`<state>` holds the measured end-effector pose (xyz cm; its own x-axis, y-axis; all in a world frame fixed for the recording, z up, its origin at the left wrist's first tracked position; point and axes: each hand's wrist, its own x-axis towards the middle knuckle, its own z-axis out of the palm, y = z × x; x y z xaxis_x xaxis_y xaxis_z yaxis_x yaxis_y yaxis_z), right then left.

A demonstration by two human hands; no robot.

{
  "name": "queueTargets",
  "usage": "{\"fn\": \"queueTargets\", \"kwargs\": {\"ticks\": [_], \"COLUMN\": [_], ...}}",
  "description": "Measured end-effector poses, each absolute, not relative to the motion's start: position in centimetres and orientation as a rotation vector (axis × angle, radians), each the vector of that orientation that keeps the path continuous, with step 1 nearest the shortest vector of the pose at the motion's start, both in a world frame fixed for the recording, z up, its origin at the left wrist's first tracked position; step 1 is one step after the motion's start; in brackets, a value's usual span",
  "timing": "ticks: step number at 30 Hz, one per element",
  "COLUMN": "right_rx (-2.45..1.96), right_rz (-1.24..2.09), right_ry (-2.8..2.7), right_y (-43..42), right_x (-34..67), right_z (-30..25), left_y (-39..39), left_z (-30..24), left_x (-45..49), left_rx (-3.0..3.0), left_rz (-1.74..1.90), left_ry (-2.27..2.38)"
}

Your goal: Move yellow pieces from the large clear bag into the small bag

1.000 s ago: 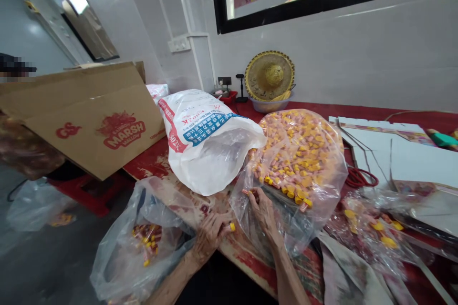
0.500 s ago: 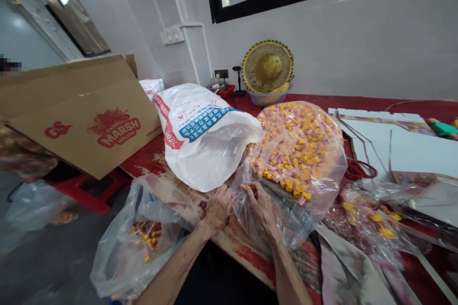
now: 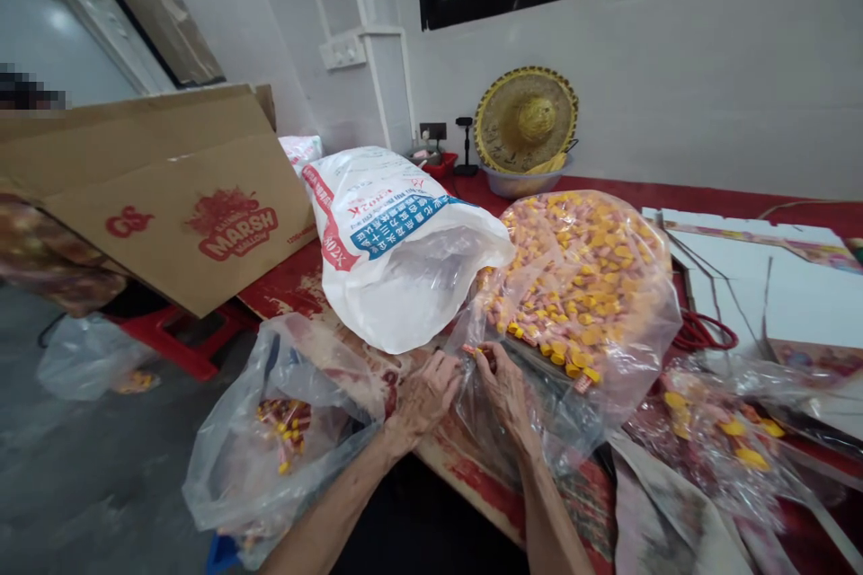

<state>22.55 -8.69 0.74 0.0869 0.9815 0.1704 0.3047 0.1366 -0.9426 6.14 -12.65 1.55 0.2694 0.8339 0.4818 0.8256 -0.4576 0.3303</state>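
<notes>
My right hand (image 3: pixel 504 388) is closed in a pinch, with a small pink-and-yellow piece (image 3: pixel 470 349) at its fingertips. Just left of it, my left hand (image 3: pixel 431 388) has its fingers curled together; whatever they hold is hidden. Both hands are at the near edge of a large clear plastic bag (image 3: pixel 637 332), whose loose mouth lies around the right hand. Many small pink pieces with yellow ends (image 3: pixel 573 278) fill that bag. Behind my left hand lies a white printed sack (image 3: pixel 397 287), its mouth facing me.
An open clear bag (image 3: pixel 222 458) with a few similar pieces hangs left of the worn red table (image 3: pixel 465 467). A cardboard box (image 3: pixel 162 198) stands far left. Crumpled plastic (image 3: pixel 728 440), a cloth (image 3: pixel 664 503) and white card sheets (image 3: pixel 782 278) lie right. A straw hat (image 3: pixel 526 121) rests behind.
The whole view has shifted slightly, so things appear farther right. Both hands keep nearly the same place by the bag mouth, and the small piece stays at the right fingertips.
</notes>
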Motion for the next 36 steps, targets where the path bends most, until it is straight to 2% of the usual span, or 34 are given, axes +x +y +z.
{"fn": "queueTargets", "kwargs": {"ticks": [5, 10, 16, 23, 36], "right_rx": [-1.358, -1.383, -1.344, -1.347, -1.359], "right_rz": [0.839, 0.860, 0.823, 0.798, 0.783], "right_ry": [-1.435, -1.453, -1.457, -1.442, -1.425], "right_y": [-8.7, -8.8, -8.6, -8.7, -8.7], "right_x": [22.6, 22.7, 22.6, 22.3, 22.0], "right_z": [1.0, 1.1, 0.7, 0.8, 0.4], "left_y": [-13.3, -13.2, -13.6, -13.5, -13.5], "left_z": [1.8, 1.0, 1.0, 0.1, 0.0], "left_x": [5.5, 4.7, 4.4, 4.5, 4.7], "left_rx": [2.398, 2.351, 2.325, 2.279, 2.280], "left_rz": [1.166, 1.010, 1.164, 1.042, 1.079], "left_ry": [1.678, 1.668, 1.731, 1.681, 1.667]}}
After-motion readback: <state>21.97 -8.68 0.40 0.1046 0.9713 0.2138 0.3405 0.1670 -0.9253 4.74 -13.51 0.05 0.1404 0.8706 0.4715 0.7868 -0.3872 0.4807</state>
